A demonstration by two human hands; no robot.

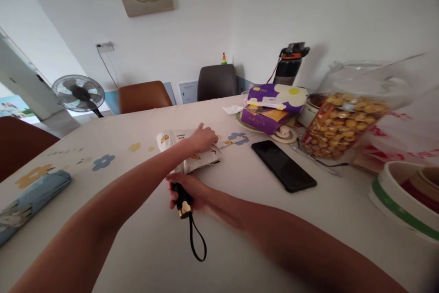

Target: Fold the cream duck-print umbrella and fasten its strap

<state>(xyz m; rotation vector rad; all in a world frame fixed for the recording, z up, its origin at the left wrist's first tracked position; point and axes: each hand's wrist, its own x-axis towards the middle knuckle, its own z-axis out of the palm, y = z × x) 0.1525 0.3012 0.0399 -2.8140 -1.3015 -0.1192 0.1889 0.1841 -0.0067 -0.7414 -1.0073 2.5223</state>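
A white folding umbrella (171, 137) with small printed figures lies on the table, its canopy loosely bunched. My right hand (192, 192) is closed around its black handle, which has a gold-coloured end and a black wrist loop (205, 242) hanging toward me. My left hand (204, 139) reaches over to the canopy's right part, its fingers curled down onto the fabric; the fingertips are partly hidden. To the right of the hands lies a black phone (284, 166). At the far left rests a blue folded umbrella (32, 201).
Purple boxes (262, 118), a roll of tape (285, 134), glasses (318, 160), a snack jar (346, 124), a black bottle (288, 71) and a green-striped bowl (394, 201) crowd the right side. Chairs (144, 96) and a fan (78, 94) stand beyond the table.
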